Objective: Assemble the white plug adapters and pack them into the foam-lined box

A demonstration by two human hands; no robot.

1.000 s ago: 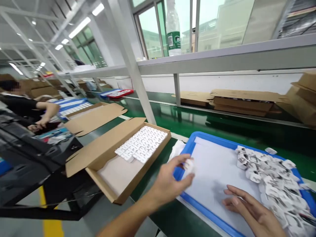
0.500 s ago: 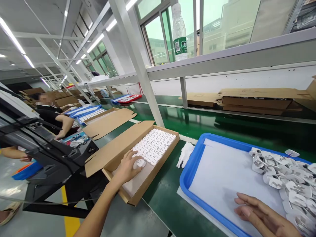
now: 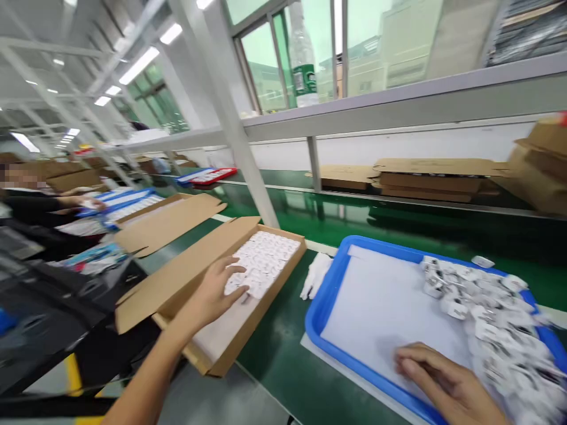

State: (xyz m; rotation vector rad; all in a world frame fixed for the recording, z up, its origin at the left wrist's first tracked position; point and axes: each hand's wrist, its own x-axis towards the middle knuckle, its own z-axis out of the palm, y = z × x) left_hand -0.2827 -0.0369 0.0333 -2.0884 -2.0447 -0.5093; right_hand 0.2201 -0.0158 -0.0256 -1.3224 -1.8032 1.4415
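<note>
My left hand (image 3: 217, 295) reaches over an open cardboard box (image 3: 259, 319). Its thumb and fingers are apart at the near end of packed rows of small white plastic pieces (image 3: 266, 260); I see nothing held between them. Above the blue tray (image 3: 316, 319), my right hand (image 3: 443, 383) hovers over the white lining sheet (image 3: 376, 301), loosely curled and slightly blurred, with no object visible in it. A heap of loose white pieces with metal parts (image 3: 500, 319) fills the tray's right side, just beyond that hand.
A white glove (image 3: 316, 276) lies between box and tray. One loose white piece (image 3: 482, 261) rests by the tray's far rim. Behind stand a metal post (image 3: 248, 153) and flat cartons (image 3: 429, 180). Another person (image 3: 39, 203) works at the left, near more trays.
The view has swung to the right. My left hand's fingers have come off the white piece they were touching in the box. The right hand's fingers have drawn closer together.
</note>
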